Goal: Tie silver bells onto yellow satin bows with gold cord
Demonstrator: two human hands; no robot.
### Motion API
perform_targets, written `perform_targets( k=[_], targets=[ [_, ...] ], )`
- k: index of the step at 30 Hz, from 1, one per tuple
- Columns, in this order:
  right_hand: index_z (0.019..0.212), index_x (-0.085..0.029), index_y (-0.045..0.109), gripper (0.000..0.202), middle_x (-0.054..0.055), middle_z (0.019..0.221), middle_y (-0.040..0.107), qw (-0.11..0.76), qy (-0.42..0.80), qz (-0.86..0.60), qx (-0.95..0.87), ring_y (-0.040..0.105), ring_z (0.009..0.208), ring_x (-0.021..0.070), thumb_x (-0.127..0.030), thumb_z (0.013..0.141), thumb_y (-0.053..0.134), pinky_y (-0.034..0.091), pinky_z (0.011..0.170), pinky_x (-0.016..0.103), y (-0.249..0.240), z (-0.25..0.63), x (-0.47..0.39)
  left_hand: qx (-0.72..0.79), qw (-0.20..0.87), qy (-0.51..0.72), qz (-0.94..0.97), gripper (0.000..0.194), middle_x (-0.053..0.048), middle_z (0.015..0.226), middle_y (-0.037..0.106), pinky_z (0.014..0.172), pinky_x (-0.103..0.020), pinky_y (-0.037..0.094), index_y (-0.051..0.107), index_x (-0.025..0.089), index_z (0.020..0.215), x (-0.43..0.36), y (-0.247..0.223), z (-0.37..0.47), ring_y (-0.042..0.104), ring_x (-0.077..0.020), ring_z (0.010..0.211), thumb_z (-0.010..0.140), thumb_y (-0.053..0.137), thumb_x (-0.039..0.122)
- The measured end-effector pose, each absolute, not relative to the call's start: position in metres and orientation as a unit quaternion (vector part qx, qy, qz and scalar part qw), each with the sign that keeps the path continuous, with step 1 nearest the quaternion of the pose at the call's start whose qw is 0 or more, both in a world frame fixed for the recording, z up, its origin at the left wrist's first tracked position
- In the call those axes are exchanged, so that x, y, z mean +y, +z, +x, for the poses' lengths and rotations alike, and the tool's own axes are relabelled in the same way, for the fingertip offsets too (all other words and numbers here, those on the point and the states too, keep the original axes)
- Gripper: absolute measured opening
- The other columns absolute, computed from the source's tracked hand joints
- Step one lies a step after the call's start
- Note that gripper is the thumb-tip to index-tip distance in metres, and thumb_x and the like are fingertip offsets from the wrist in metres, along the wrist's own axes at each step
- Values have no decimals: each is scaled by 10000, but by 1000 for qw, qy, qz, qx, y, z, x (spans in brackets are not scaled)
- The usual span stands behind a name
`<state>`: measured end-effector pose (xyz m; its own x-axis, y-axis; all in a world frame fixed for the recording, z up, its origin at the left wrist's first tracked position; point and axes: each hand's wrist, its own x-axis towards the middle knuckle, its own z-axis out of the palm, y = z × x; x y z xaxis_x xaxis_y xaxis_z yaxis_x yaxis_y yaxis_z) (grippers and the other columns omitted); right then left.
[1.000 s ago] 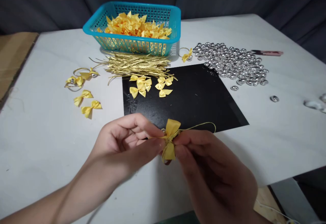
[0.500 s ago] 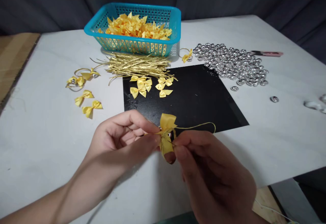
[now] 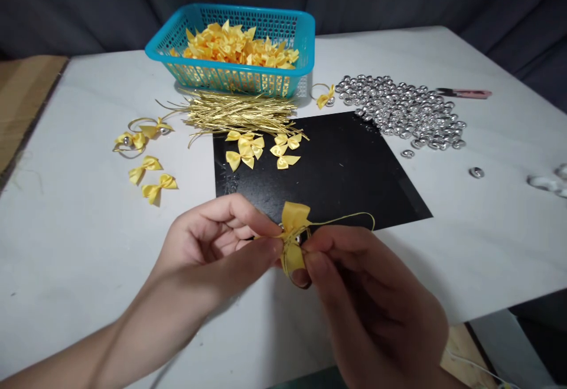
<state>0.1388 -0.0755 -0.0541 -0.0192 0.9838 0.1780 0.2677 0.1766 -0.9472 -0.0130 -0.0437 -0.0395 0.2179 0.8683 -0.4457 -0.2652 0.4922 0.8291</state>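
A yellow ribbon bow (image 3: 296, 216) is held between my two hands, over the near edge of the black sheet (image 3: 328, 170). My left hand (image 3: 217, 259) pinches its left side between thumb and forefinger. On the right, my right hand (image 3: 372, 294) pinches thin gold cord (image 3: 345, 216), part of which loops up and over above its fingers. A silver bell or bead (image 3: 298, 239) shows partly at the middle of the bow. The fingertips hide how the cord runs there.
Behind lie a blue basket (image 3: 230, 70) of yellow bows, a bundle of gold cords (image 3: 239, 113), loose bows (image 3: 241, 156), silver beads (image 3: 407, 111) and pink-handled cutters (image 3: 469, 93). Bows with rings (image 3: 133, 140) lie left.
The bow has shifted slightly right and down with my left fingertips. Both hands keep their pinch, and more of the silver piece and cord shows at the bow's middle.
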Motion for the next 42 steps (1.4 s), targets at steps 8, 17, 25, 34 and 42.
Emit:
perform_targets(
  k=[8,17,25,34,42],
  targets=[
    [864,-212,527,141,-35,643,582,470,379,-516,-608,575,572,56,-77,867,487,372,432,104,-54,138,-74,518,682,398,328,111,41,492,567,394,-140,319,677,237,608,-45,-36,-13,451,-65,446,680,756,206],
    [855,-207,535,132,-31,656,594,476,387,-519,-595,579,589,54,-78,856,506,379,439,90,-53,136,-75,514,677,413,327,121,19,532,628,411,-129,387,668,221,598,-47,-37,-9,527,-78,470,669,737,153],
    [872,-227,533,169,-63,553,493,509,393,-518,-564,481,473,32,-62,859,499,368,430,87,-58,129,-79,530,652,408,357,164,27,545,631,423,-121,411,639,201,553,-47,-33,-3,519,-68,470,616,731,82],
    [919,-192,572,116,-32,717,587,493,390,-523,-576,444,474,20,-112,838,550,393,422,118,-51,136,-65,572,603,398,388,127,39,456,561,399,-141,365,667,209,565,-45,-35,-7,484,-75,442,599,730,104],
    [860,-153,610,120,15,829,638,470,366,-460,-659,586,684,78,-50,820,561,473,523,183,-45,145,-54,577,604,393,384,91,29,483,604,401,-149,358,686,217,600,-44,-38,-8,500,-77,443,634,742,154]
  ],
)
